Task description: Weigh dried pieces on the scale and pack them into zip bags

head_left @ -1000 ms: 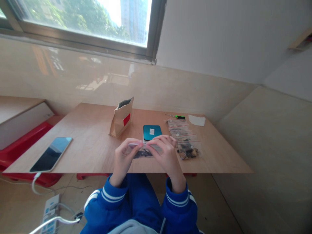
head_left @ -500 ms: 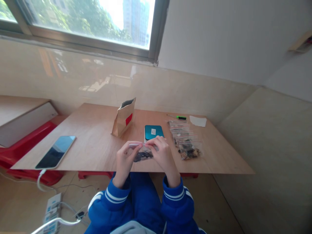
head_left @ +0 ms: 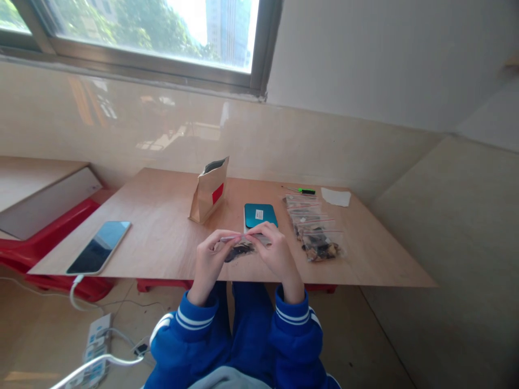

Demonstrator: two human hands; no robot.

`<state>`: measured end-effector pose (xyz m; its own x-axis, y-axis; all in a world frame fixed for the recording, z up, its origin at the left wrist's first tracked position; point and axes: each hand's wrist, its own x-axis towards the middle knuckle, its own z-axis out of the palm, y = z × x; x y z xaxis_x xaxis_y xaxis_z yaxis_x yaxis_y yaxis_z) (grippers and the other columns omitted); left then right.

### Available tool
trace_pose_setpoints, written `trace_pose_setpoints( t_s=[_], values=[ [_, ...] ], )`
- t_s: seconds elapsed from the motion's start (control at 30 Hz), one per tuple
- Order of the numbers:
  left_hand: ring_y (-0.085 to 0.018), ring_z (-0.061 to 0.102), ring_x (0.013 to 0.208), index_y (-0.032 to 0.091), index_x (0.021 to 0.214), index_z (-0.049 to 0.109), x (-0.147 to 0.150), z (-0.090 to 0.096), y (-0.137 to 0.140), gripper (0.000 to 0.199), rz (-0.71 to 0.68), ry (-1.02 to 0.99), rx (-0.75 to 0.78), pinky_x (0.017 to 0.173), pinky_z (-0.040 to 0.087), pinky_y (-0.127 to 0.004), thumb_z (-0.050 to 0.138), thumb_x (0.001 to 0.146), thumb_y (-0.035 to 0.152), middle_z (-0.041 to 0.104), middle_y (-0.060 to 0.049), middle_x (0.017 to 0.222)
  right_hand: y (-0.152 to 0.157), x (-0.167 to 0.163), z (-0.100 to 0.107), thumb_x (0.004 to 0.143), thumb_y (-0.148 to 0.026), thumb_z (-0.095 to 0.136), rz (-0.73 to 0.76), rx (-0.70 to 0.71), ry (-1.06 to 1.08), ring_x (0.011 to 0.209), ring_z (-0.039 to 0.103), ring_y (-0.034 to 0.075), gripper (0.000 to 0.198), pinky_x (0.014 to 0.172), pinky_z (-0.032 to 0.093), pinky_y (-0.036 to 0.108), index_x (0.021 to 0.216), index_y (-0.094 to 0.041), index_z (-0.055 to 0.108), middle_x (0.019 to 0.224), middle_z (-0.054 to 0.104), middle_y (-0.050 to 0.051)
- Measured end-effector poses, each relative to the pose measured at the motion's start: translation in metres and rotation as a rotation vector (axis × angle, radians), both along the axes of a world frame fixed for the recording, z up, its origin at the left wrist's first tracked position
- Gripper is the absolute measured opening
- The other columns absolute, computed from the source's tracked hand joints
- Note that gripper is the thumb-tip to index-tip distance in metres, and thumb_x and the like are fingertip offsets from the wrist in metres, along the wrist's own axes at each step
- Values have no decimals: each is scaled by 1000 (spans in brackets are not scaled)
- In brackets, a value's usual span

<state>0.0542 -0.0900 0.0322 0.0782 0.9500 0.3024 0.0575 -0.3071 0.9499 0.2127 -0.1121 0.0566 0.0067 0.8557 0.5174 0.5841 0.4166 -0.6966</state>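
- Bag (head_left: 240, 250) of dark pieces, its top edge pinched by your left hand (head_left: 209, 256) and right hand (head_left: 276, 255);
- teal-topped box (head_left: 260, 215) just beyond your hands;
- filled bags (head_left: 321, 247) overlapping to your right;
- paper pouch (head_left: 207, 195) upright, farther left.

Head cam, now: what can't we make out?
Head view, all:
Held bag: ends behind left hand and right hand; dark contents too small to identify.
Teal box: near side partly behind right hand; label text too small.
Paper bag: inside mostly hidden by its front.
Far clear bags: overlapped by nearer ones.
Thing at right edge: blurred, cut off.
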Motion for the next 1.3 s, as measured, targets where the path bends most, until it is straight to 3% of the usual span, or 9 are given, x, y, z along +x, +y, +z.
trace_pose_setpoints(
  t_s=[0.4, 0.67, 1.1, 1.3],
  values=[
    [-15, 68, 77, 21, 84, 73, 3, -2, -12, 15, 46, 15, 43, 72, 51, -23, 71, 79, 35, 74, 0, 80, -9, -18, -18, 95, -19, 51, -215, 267, -180, 83, 59, 20, 13, 82, 41, 34, 85, -21, 59, 83, 66, 3],
    [-14, 67, 74, 21, 86, 72, 1, -4, -22, 20, 112, 8, 26, 67, 50, -22, 70, 79, 39, 73, 0, 79, -19, -23, -21, 94, -20, 54, -113, 267, -75, 91, 63, 19, 11, 85, 47, 33, 103, -21, 60, 94, 69, 5],
    [-15, 68, 76, 22, 86, 72, 9, -7, -39, 15, 132, 47, 140, 70, 51, -23, 66, 83, 35, 74, 0, 81, -29, -16, -25, 94, -25, 54, -103, 280, -31, 84, 62, 19, 8, 78, 50, 32, 89, -23, 60, 85, 67, 3],
    [-15, 69, 77, 22, 88, 71, 14, -6, -47, 14, 75, 62, 140, 71, 52, -24, 65, 84, 34, 73, -1, 83, -33, -15, -33, 95, -21, 50, -183, 298, -40, 82, 59, 19, 13, 76, 48, 32, 84, -23, 56, 82, 63, 3]
  ],
)
